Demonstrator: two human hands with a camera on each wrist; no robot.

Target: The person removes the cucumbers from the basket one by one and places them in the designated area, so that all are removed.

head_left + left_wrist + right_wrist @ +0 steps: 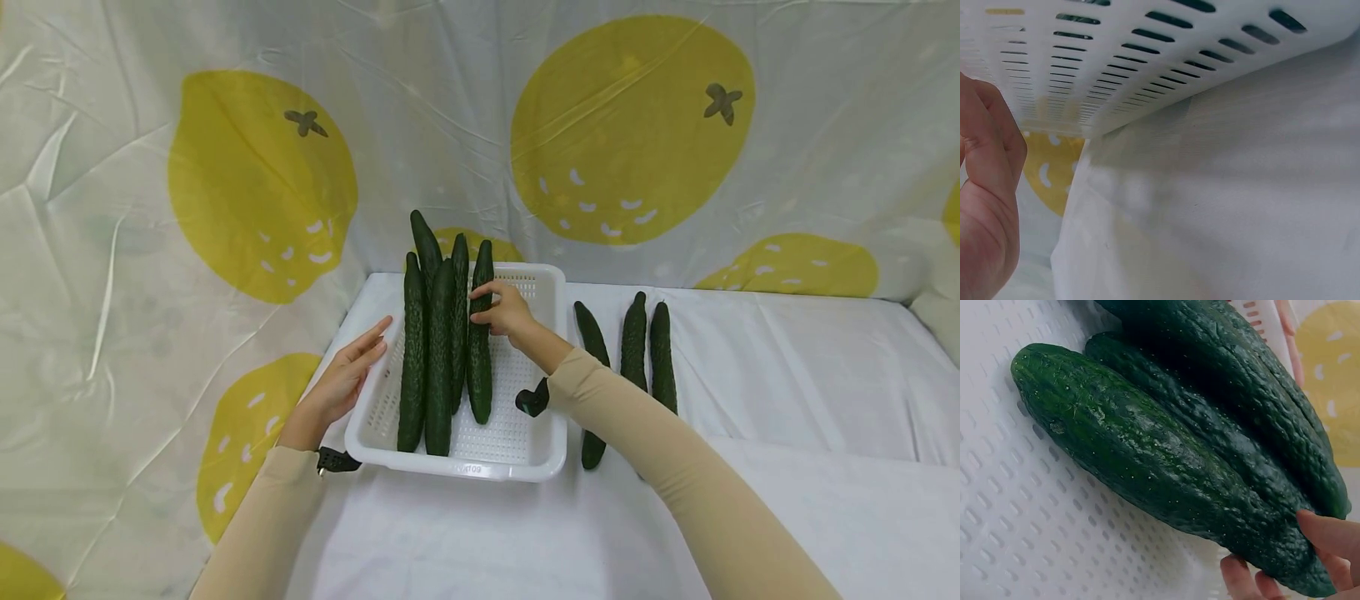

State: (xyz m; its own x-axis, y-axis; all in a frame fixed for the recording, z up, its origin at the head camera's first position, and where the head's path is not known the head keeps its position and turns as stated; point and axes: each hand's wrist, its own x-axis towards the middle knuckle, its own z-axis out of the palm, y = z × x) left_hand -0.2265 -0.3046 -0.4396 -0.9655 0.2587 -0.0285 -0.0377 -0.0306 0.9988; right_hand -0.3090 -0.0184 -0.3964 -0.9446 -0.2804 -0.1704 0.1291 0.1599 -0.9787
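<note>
My right hand holds the upper part of the rightmost cucumber in a white perforated basket. In the right wrist view its thumb lies on one side of that cucumber and its fingers curl round the other. Several more dark green, bumpy cucumbers lie side by side in the basket's left half, their far ends leaning over the back rim. Outside the basket's left wall, my left hand has its fingers extended; whether they touch the wall I cannot tell. The left wrist view shows this hand beside the slotted wall.
Three cucumbers lie on the white cloth right of the basket, the nearest partly under my right forearm. A lemon-print curtain hangs behind and along the left side.
</note>
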